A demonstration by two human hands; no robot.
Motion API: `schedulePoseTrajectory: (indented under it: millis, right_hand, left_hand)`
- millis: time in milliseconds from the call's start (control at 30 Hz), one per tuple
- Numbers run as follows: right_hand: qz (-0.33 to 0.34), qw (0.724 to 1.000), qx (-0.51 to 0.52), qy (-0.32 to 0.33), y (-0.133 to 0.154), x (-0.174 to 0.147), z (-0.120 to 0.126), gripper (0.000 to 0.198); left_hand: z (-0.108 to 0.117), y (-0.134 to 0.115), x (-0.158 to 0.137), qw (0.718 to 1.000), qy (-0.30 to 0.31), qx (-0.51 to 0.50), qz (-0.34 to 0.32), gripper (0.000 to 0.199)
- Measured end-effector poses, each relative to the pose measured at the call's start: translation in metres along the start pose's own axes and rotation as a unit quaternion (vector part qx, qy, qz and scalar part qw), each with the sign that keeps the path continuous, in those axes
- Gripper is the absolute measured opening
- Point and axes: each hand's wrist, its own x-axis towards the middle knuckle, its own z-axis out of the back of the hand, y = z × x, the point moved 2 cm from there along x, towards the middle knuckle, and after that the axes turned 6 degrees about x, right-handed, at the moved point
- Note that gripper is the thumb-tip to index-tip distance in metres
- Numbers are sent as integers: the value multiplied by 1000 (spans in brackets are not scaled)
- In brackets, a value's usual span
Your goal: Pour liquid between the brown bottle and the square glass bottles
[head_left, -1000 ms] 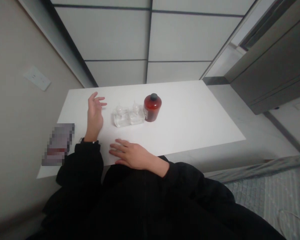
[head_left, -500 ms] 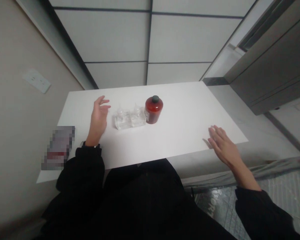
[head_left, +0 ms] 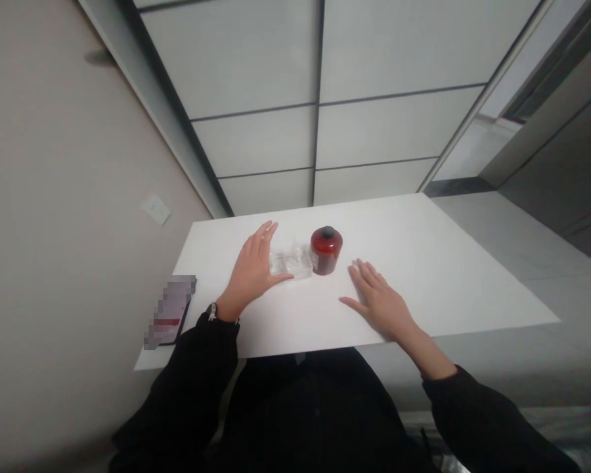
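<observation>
On the white table stands a reddish-brown bottle [head_left: 326, 251] with a dark cap. Touching or very near its left side are clear, see-through containers [head_left: 299, 264], whose exact kind I cannot make out. My left hand [head_left: 255, 266] is open at their left end, thumb in front and fingers behind, partly covering them. Whether it touches them is unclear. My right hand [head_left: 377, 295] lies open over the table to the right of the bottle, thumb spread, apart from the bottle and holding nothing.
A phone [head_left: 175, 309], partly blurred out, lies at the left of the white table [head_left: 448, 276]. The wall with a socket [head_left: 156, 209] rises on the left. Pale panelled doors [head_left: 374, 131] stand behind the table.
My left hand has moved right to the clear containers. My right hand has come in from the table's right edge towards the bottle, its thumb now spread. The camera view has shifted.
</observation>
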Motion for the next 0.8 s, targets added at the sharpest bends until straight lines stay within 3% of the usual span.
schedulePoseTrajectory:
  millis: [167,300,433,533,700,800]
  right_hand:
    - [-19,1000,-10,-10,-44,1,4,86]
    - [-138,989,-36,-41,-118,-2,29,87]
    - [-209,971,-51,-105,-179,-14,63,88]
    - [-207,966,-53,-146,-188,-21,77,83]
    - [-179,944,-53,-271,-173,-26,93,63]
    - [-197,929,-54,-308,-173,-28,102,57]
  left_hand:
    - [8,-5,20,992,114,55,-15,140]
    - [10,-3,35,973,216,74,28,137]
    - [9,-4,40,964,251,81,35,130]
    - [6,-2,40,964,252,79,36,128]
    - [2,7,44,962,264,66,29,126]
    - [-2,14,49,961,269,62,23,128]
